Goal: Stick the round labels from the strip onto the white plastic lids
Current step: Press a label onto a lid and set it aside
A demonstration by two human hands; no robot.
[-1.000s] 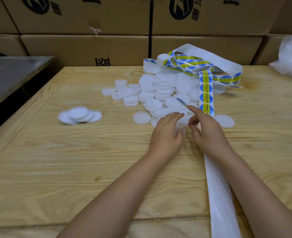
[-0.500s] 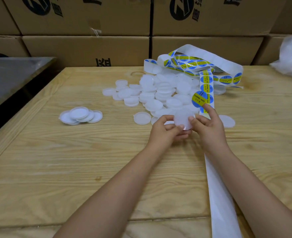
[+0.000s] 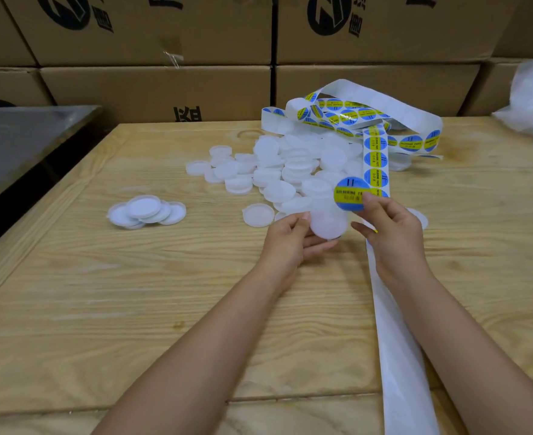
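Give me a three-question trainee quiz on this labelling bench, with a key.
1. True or false: the left hand holds a white lid.
2. The round label pinched by the right hand is: A) red and white B) blue and yellow C) plain green.
3. Fill in: the small separate group of lids lies to the ____ of the main pile.
Key: 1 true; 2 B; 3 left.
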